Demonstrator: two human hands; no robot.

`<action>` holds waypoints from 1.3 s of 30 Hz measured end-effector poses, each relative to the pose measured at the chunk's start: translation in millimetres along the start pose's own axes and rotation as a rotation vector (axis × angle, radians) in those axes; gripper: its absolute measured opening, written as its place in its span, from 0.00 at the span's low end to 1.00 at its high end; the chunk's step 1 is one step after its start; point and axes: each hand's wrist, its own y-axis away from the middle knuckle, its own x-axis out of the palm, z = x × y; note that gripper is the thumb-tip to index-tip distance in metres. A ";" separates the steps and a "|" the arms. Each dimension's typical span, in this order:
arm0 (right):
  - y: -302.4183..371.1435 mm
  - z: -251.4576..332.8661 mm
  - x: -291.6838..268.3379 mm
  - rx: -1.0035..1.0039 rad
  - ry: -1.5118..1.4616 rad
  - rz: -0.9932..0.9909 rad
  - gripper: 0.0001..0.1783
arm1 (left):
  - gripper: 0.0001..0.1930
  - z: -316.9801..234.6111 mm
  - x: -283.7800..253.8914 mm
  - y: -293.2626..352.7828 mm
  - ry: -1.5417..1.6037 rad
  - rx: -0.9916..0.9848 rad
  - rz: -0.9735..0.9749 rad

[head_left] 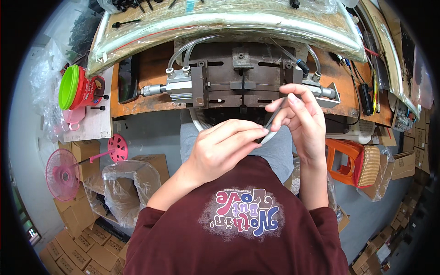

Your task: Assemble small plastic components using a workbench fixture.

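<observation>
My left hand (pixel 227 144) pinches the lower end of a slim dark grey piece (pixel 274 114), its fingers pressed together just above my lap. Its exact kind is too small to tell. My right hand (pixel 300 117) is raised beside it, with curled fingers around the upper part. A pale narrow bit (pixel 267 137) shows under the left fingertips; whether it belongs to the same piece, I cannot tell. Beyond both hands stands a dark metal clamping fixture (pixel 229 64). A silver air cylinder (pixel 178 87) sits on its left and another cylinder (pixel 316 91) on its right, both with clear hoses.
A plastic-wrapped shelf edge (pixel 229 20) overhangs the back of the wooden bench (pixel 156 107). Left are a red bucket with green rim (pixel 82 89), a phone-like black slab (pixel 127 80) and a pink fan (pixel 63 174). An orange stool (pixel 341 160) and cartons (pixel 403 165) stand right.
</observation>
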 end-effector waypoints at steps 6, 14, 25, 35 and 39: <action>6.4 -4.4 3.1 -0.193 0.378 -0.133 0.13 | 0.16 19.1 8.7 8.5 -0.302 -0.061 -0.033; 20.7 1.9 11.2 -0.276 0.396 -0.102 0.09 | 0.14 40.3 23.9 2.9 -0.636 -0.002 0.002; 38.3 24.0 27.6 -0.575 0.402 0.069 0.06 | 0.13 38.5 26.6 0.6 -0.717 0.033 0.009; 47.5 -3.7 12.6 -0.331 0.381 0.033 0.05 | 0.13 44.1 24.8 -0.1 -0.687 0.017 -0.004; 52.2 -46.7 -0.4 -0.147 0.574 0.012 0.03 | 0.13 42.2 28.5 1.9 -0.661 -0.024 -0.010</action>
